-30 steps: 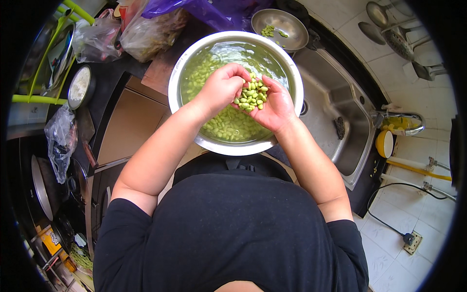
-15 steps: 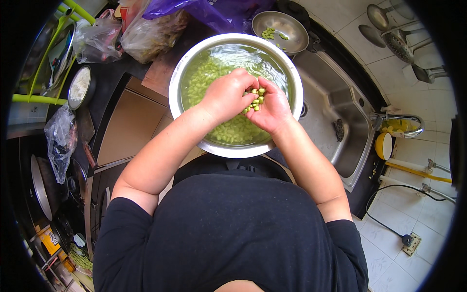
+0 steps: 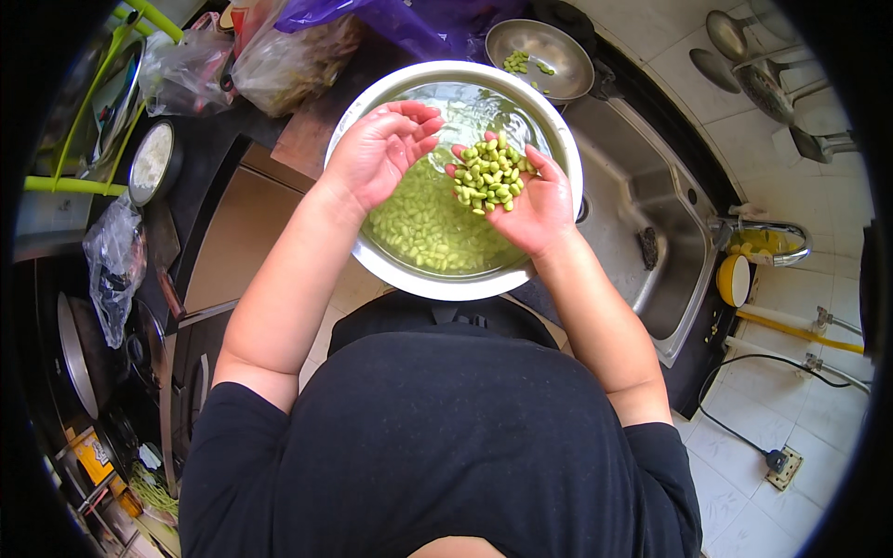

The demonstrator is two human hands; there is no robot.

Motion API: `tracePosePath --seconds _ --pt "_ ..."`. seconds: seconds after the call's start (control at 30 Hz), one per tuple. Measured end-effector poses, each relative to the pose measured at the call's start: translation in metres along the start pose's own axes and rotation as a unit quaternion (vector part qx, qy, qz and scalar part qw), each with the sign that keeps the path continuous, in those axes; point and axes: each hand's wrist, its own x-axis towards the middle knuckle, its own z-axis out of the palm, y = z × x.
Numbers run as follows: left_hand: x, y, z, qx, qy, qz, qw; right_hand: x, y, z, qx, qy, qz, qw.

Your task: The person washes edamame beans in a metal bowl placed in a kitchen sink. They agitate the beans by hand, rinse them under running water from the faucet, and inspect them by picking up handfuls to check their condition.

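Note:
A large metal basin (image 3: 446, 289) of water stands in front of me, many shelled green soybeans (image 3: 433, 228) lying under the surface. My right hand (image 3: 538, 216) is palm up over the basin's right part, cupped around a heap of green soybeans (image 3: 490, 174). Above the left side of the basin is my left hand (image 3: 374, 153), its fingers apart and loosely bent, holding nothing. Beyond the basin, a shallow metal dish (image 3: 569, 70) holds a few green beans.
To the right lies a steel sink (image 3: 614, 139) with a faucet (image 3: 781, 226) and a yellow bowl (image 3: 734, 280). At left are a bowl of white stuff (image 3: 153, 160) and a cleaver (image 3: 166, 256). Plastic bags (image 3: 293, 65) lie at the back left; ladles (image 3: 726, 35) hang at right.
My left hand has moved left, away from the right hand, and its fingers have spread. The right hand has turned out and opened up, showing a bigger heap of soybeans.

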Motion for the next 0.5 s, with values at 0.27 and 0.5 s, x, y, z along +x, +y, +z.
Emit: tracePosePath --seconds 0.27,0.5 --pt "-0.013 -0.009 -0.010 0.081 0.000 -0.026 0.996 -0.006 -0.003 0.007 -0.021 -0.059 -0.002 0.998" --pt "-0.023 -0.029 0.022 0.536 -0.067 0.248 0.804 -0.002 0.004 0.004 0.008 -0.070 0.014 0.997"
